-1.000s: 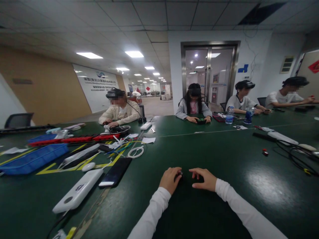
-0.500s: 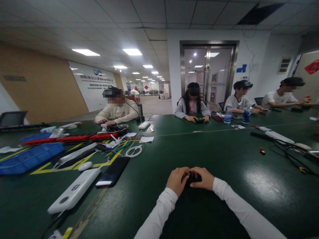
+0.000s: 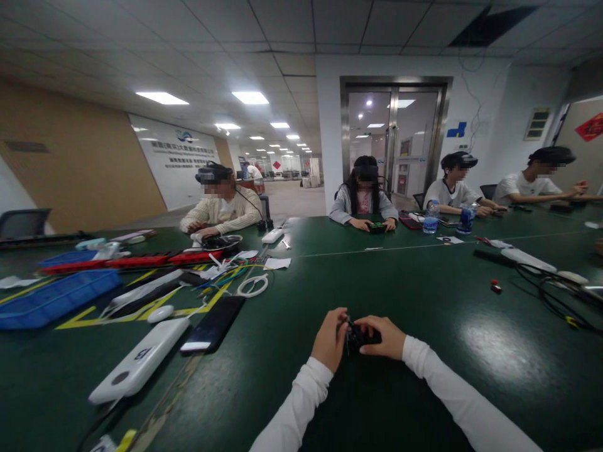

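Observation:
My left hand [image 3: 330, 337] and my right hand [image 3: 385, 336] meet over the green table [image 3: 424, 295], both in white sleeves. Between them is a small black object [image 3: 357, 336] that both hands grip with curled fingers. My left thumb and fingers pinch at its left end, where a thin dark part sticks up. My right hand wraps over its right side. What the object is I cannot make out.
A black phone [image 3: 214, 324] and a white power strip [image 3: 141, 361] lie to my left, beyond them cables, a white cord coil [image 3: 253, 285] and blue trays [image 3: 56, 298]. A small red item [image 3: 495, 287] and black cables [image 3: 551, 282] lie right. Several people sit across the table.
My hands came together from slightly apart and closed on the small black object. My left hand has lifted and turned upright at its left end.

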Available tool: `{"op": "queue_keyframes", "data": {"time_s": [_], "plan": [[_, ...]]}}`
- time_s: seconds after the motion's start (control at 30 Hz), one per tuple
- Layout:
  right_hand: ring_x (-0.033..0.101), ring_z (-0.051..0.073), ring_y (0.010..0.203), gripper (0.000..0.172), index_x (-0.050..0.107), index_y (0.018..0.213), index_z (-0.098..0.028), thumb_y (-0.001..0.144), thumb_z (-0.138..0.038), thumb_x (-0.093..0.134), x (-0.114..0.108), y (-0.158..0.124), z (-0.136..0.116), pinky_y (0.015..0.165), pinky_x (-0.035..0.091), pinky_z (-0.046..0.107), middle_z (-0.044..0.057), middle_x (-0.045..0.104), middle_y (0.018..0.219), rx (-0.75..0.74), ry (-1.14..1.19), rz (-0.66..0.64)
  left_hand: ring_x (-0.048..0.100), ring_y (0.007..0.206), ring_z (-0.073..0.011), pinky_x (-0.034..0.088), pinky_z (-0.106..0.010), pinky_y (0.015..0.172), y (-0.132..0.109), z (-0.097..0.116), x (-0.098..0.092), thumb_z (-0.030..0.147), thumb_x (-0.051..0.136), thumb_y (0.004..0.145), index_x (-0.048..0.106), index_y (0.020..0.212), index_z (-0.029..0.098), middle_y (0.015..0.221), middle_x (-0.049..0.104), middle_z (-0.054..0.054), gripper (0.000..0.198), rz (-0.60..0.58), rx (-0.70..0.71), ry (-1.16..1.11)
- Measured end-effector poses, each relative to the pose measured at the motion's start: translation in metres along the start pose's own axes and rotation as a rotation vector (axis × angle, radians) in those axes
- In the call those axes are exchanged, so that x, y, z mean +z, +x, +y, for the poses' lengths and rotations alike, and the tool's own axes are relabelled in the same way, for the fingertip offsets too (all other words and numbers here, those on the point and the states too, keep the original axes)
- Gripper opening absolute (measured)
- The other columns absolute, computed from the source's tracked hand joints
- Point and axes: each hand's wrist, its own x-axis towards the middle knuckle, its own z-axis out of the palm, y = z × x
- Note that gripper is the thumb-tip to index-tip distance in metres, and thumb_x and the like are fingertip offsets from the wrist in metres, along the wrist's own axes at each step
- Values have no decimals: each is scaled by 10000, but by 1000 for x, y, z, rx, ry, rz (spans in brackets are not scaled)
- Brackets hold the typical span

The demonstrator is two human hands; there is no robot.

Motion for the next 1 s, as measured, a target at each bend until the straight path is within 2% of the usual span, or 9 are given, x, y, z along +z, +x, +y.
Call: {"op": "queue_keyframes", "data": {"time_s": [0.1,0.17,0.3,0.4,0.5,0.73,0.87,1.0], "plan": [[521,163,734,570,454,1118,-231,622,-420,661,0,0,0,698,393,295,17,560,913,-9,15,-3,487,973,-145,391,-353,885,-2,6,8,166,338,797,396,1115,200,1016,516,-55,325,-198,92,136],[521,160,732,581,444,1128,-227,622,-407,665,0,0,1,701,400,299,17,562,915,-4,36,-5,478,975,-150,384,-361,887,-2,7,7,140,327,790,389,1134,210,1037,502,-55,357,-287,108,193],[521,148,731,578,408,1160,-229,657,-379,647,-1,-1,0,711,414,300,12,565,903,27,105,-6,502,882,-132,423,-330,815,1,-6,-6,151,290,801,325,1194,209,1027,470,-64,399,-316,25,197],[518,143,743,568,398,1170,-230,674,-371,637,-4,-3,-3,717,422,298,12,561,909,43,144,-18,500,848,-120,423,-314,807,3,-30,-25,164,274,805,306,1202,196,992,463,-59,399,-244,-38,165],[516,146,760,558,403,1167,-228,678,-371,632,-6,-4,-5,731,424,309,14,557,919,64,164,-32,497,820,-114,419,-311,809,4,-62,-49,162,273,795,301,1195,175,950,460,-52,401,-132,-114,173],[513,151,783,536,407,1162,-240,689,-376,621,-2,-5,-2,744,424,326,7,548,924,84,181,-36,499,809,-132,407,-340,830,-8,-137,-126,158,300,750,337,1164,147,888,466,-44,415,131,-268,332],[513,151,786,513,413,1158,-237,705,-383,603,-2,-6,-3,736,428,316,14,542,937,88,188,-46,518,747,-133,438,-341,787,-21,-157,-155,170,325,727,344,1149,137,853,468,-38,423,291,-303,373],[513,154,796,502,413,1162,-234,717,-387,587,-3,-7,-3,737,425,313,20,540,950,84,187,-59,521,812,-163,431,-374,809,-25,-163,-161,184,331,727,341,1143,149,884,460,-53,417,449,-276,435]]}}
